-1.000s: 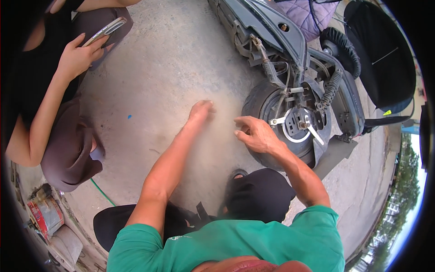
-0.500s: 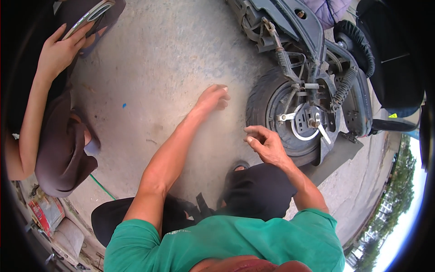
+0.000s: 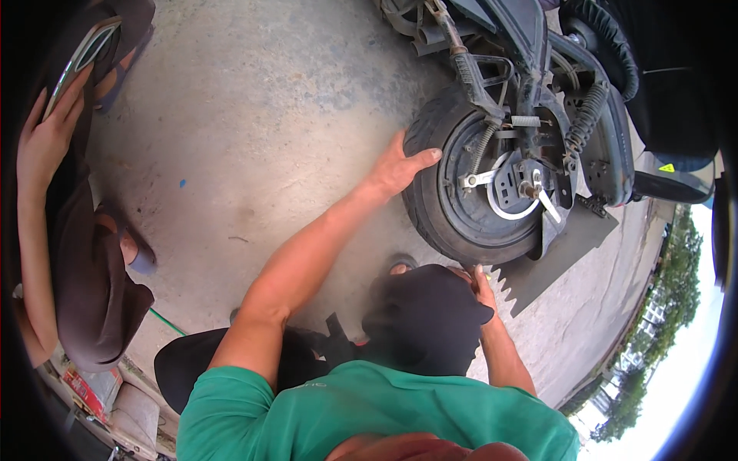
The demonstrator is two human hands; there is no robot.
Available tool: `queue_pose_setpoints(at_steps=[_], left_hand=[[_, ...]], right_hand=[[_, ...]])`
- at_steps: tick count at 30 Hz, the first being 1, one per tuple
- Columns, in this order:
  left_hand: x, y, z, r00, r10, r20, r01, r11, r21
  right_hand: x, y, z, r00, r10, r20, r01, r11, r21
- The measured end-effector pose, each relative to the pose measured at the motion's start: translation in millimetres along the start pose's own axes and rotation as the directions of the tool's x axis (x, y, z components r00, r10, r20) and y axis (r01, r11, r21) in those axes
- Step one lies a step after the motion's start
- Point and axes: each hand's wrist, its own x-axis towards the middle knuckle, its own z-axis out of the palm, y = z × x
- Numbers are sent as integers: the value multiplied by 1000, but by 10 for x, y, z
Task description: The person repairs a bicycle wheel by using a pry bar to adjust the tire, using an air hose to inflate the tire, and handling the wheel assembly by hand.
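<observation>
My left hand (image 3: 402,167) grips the far-left rim of a black scooter wheel (image 3: 430,201), its thumb on the sidewall and its fingers partly hidden around the tread. Low on the same tyre is my right hand (image 3: 483,286), thumb up against the edge; my knee (image 3: 430,319) hides part of its fingers. The wheel sits in the scooter's frame (image 3: 530,84), with a silver brake arm (image 3: 478,180), an axle nut (image 3: 529,190) and a coil-spring shock absorber (image 3: 587,117) around it.
A dark mudguard-like sheet with a jagged edge (image 3: 550,265) lies beside the wheel. At left, another person's hand (image 3: 48,150) holds a phone (image 3: 81,65). A thin green line (image 3: 167,321) and a red-and-white box (image 3: 96,390) are at lower left. Concrete ground (image 3: 254,115) lies between.
Both hands have come onto the tyre: the left moved right to its side, the right dropped to its lower edge. The view has shifted slightly, and the other person's phone sits further left.
</observation>
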Motion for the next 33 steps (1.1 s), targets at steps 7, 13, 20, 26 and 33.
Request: queue_pose_setpoints(at_steps=[7, 13, 20, 26, 33], left_hand=[[-31, 13, 7, 998, 19, -66, -11, 994, 108], [-28, 16, -7, 1000, 28, 12, -28, 999, -28], [100, -27, -66, 989, -113, 94, 136, 946, -293], [235, -140, -67, 962, -248, 111, 265, 767, -585], [187, -37, 4, 956, -280, 84, 274, 757, -594]], right_hand=[[453, 1, -192, 990, -137, -26, 136, 917, 375], [439, -21, 62, 965, -251, -80, 262, 891, 371], [543, 11, -119, 972, -233, 26, 208, 907, 367], [546, 69, -300, 989, -142, 37, 118, 919, 375], [589, 80, -403, 997, -67, -33, 75, 934, 350]])
